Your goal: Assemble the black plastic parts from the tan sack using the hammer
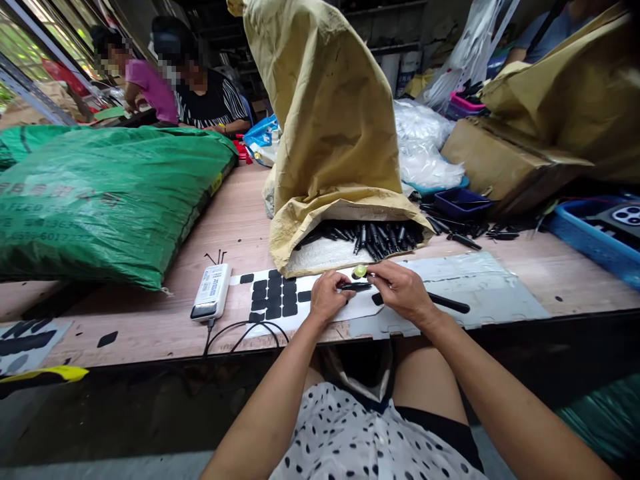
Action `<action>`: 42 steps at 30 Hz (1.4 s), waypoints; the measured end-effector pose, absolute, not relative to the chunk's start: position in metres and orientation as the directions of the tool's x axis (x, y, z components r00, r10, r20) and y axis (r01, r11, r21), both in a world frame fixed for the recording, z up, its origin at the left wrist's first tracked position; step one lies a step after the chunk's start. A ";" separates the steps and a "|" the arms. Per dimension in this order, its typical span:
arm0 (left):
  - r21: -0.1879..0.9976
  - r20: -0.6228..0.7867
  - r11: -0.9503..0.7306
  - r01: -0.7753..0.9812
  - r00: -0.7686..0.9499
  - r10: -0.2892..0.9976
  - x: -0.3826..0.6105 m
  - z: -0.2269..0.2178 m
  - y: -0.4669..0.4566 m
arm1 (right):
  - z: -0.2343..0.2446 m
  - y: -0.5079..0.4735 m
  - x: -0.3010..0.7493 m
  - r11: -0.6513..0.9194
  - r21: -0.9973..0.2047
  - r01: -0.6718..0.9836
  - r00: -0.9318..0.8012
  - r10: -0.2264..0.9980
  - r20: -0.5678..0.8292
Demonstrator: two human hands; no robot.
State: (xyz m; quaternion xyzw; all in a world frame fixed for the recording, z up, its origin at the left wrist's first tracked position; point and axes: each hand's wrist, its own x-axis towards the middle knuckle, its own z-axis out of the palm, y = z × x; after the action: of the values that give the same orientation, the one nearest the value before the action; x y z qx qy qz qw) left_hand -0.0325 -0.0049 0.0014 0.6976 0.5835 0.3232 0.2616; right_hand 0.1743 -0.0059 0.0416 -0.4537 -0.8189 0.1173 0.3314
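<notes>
A polka-dot shirt lies nearest. Beyond it, the left hand pinches a slim black piece over the table; the right hand pinches a small yellow-green piece just above it. Farther out, black parts fill a brown sack's mouth.

Daylight glows through the barred window at upper left; below the table lies deep shadow; edges stretch.

Black rod, polka-dotted white top
</notes>
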 end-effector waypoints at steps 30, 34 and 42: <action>0.732 0.140 -0.212 0.648 0.161 0.977 -0.036 0.009 -0.006 | 0.000 0.035 0.279 0.523 -0.323 0.789 -0.401 0.836 0.375; 0.730 0.137 -0.214 0.649 0.167 0.976 -0.036 0.007 -0.005 | -0.005 0.035 0.288 0.502 -0.306 0.809 -0.359 0.834 0.420; 0.700 0.185 -0.334 0.632 0.290 0.939 -0.033 0.032 -0.039 | -0.006 0.033 0.283 0.464 -0.278 0.841 -0.327 0.846 0.422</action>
State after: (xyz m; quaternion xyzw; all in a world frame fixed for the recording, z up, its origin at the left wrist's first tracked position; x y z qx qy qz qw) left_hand -0.0328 -0.0388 0.0323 0.7605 0.5162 0.2973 0.2584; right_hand 0.2825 0.0333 -0.0063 -0.5178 -0.8145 0.0044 0.2617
